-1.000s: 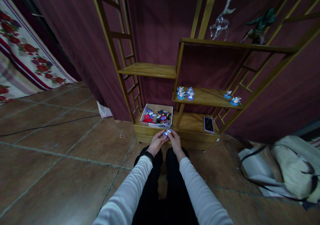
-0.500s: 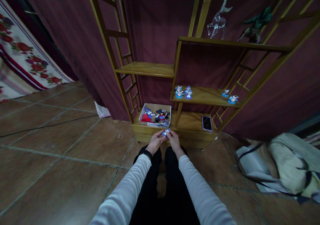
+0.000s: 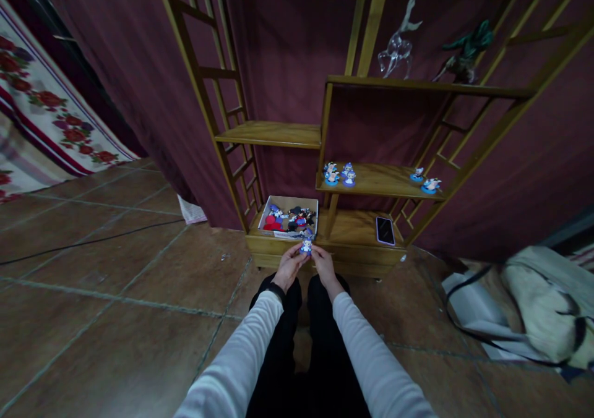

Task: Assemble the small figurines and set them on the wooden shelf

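Pinching the purple-and-white figurine [image 3: 306, 247] upright between left hand [image 3: 288, 267] and right hand [image 3: 323, 264], near side of the box [image 3: 294, 201]; light, even pressure from both sides should steady it.

Smooth plastic figurine [image 3: 306, 246], wooden shelf [image 3: 383, 180]

Small purple-and-white figurine [image 3: 305, 245], upright, held between left grip [image 3: 288, 266] and right grip [image 3: 323, 264]
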Demonstrator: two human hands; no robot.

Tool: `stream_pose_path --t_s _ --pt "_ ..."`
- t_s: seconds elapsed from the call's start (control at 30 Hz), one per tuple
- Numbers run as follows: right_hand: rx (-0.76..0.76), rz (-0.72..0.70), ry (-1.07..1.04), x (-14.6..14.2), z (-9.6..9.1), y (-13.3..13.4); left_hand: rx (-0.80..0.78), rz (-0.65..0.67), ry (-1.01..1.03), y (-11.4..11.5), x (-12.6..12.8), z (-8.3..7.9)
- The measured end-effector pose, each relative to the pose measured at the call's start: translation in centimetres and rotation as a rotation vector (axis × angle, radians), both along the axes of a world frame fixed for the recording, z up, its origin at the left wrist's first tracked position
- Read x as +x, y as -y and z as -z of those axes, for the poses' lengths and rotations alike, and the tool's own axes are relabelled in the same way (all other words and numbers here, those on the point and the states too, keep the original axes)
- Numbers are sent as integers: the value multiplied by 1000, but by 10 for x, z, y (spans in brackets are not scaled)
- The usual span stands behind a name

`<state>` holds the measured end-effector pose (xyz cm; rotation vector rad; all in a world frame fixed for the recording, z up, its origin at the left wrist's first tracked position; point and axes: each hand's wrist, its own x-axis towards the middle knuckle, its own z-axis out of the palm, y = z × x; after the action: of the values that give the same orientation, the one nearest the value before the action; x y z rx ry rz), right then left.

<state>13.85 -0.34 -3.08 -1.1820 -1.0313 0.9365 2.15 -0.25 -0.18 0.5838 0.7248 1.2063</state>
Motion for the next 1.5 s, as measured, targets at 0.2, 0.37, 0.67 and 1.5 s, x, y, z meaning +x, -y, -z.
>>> stream_pose_path --t_s 0.2,0.37,0.67,1.5 --pt "18 75 96 -2 -2 1 17 -34 -24 0 3 0" --pt "-3 92 92 -3 -2 0 20 -60 -58 0 3 0" --pt "-43 75 66 -3 -7 2 -22 9 -66 0 2 0" --pt "-121 -6 -21 0 -2 -1 56 62 -224 -1 1 4"
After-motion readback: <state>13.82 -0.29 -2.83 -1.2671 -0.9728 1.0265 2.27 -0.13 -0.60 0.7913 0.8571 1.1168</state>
